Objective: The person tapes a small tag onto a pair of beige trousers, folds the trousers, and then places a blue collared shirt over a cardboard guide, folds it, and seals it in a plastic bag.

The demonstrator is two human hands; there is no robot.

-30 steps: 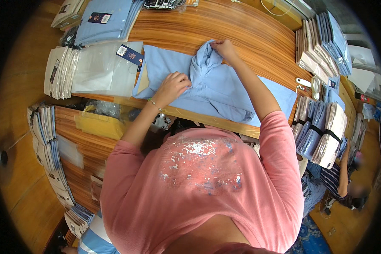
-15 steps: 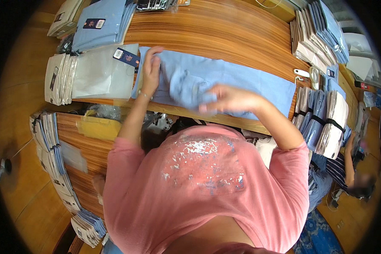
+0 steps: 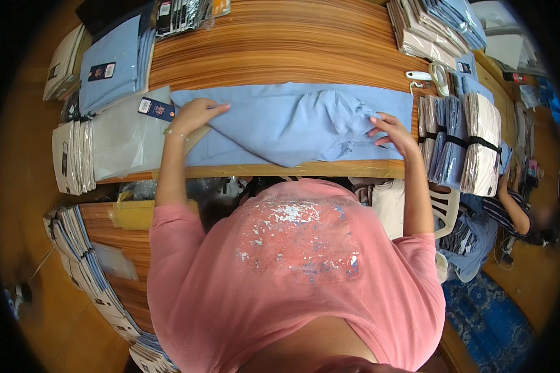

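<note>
A light blue garment (image 3: 261, 127) lies across the near side of the table, with one part folded over and stretched to the right. That folded part is rumpled at its right end. My left hand (image 3: 196, 119) lies on the garment's left end, fingers flat and thumb stretched out over the cloth. A beige flat piece (image 3: 197, 134) shows just beneath that hand. At the rumpled end, my right hand (image 3: 392, 132) has its curled fingertips on the cloth. Beside my left hand, a dark blue tag (image 3: 155, 109) lies on a pale clear plastic bag (image 3: 124, 137).
Stacks of packed garments stand at the left (image 3: 74, 155) and right (image 3: 457, 143), the right ones strapped in black. Scissors (image 3: 438, 78) and a white-handled tool (image 3: 418, 76) lie at the far right. A tagged blue pile (image 3: 115, 68) is at the far left. Another person's arm (image 3: 513, 208) shows at right.
My right hand has moved to the right, drawing the bunched part of the garment out along the table. My left hand has turned from upright to flat. The view has shifted somewhat.
</note>
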